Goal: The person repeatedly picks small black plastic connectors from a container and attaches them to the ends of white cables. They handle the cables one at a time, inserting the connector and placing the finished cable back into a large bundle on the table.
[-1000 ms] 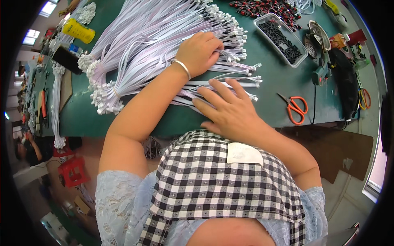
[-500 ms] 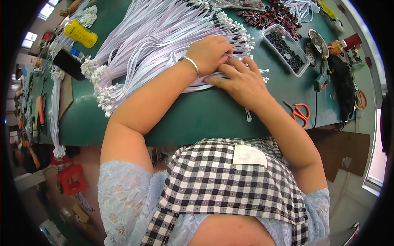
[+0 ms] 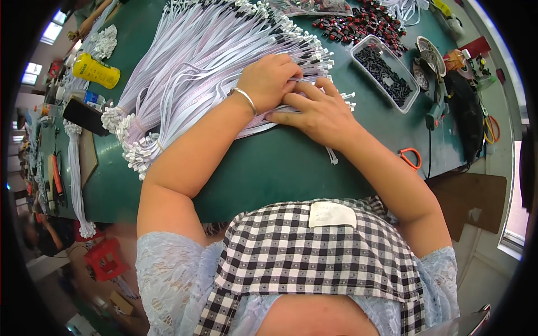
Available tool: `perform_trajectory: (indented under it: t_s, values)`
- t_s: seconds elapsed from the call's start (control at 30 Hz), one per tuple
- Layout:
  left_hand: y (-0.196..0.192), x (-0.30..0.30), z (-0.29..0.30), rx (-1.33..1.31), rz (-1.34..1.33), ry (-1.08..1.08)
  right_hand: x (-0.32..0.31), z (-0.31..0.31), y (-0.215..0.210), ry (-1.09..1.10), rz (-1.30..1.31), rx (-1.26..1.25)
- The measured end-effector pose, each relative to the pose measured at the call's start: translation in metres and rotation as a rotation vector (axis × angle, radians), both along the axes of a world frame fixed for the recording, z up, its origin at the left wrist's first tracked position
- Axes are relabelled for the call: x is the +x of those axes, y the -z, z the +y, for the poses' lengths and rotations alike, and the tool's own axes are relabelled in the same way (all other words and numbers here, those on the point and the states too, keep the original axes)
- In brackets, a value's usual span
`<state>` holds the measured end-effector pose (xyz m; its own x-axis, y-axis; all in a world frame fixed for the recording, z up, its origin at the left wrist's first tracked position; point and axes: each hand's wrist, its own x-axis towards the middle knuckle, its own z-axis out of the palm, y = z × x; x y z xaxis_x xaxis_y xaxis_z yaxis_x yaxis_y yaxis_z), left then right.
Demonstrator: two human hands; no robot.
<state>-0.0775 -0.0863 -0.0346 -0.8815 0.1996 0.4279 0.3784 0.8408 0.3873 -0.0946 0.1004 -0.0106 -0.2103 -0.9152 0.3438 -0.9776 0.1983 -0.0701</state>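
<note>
A wide heap of flat white ribbon cables (image 3: 185, 78) with small white connectors at their ends lies fanned across the green table. On its right part my left hand (image 3: 270, 82), with a bangle at the wrist, has its fingers curled around some cable strands. Close against it, my right hand (image 3: 324, 116) bends its fingers over the same strands, its thumb stretched toward the left. Cable ends with connectors (image 3: 332, 157) stick out below my right palm. The fingertips are partly hidden, so the exact grip cannot be made out.
Right of the heap stands a clear tray (image 3: 413, 103) of small black parts, with red and black pieces (image 3: 364, 25) beyond it. Orange-handled scissors (image 3: 412, 158) lie beside my right forearm. A yellow bottle (image 3: 96, 71) and a black phone (image 3: 85, 116) are at the left.
The whole view has shifted slightly, with the table things now further left. Both hands stay together at the cables, nearly unchanged. My right forearm now covers more of the scissors.
</note>
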Motion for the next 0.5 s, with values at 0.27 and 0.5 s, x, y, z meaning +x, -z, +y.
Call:
perform_trajectory:
  t_s: [0.27,0.5]
  values:
    - [0.001,0.003,0.000,0.016,-0.057,-0.030,-0.009,-0.003,0.003,-0.047,0.020,-0.019]
    - [0.003,0.002,-0.004,0.029,-0.035,-0.022,-0.012,-0.008,0.006,-0.081,0.014,-0.033]
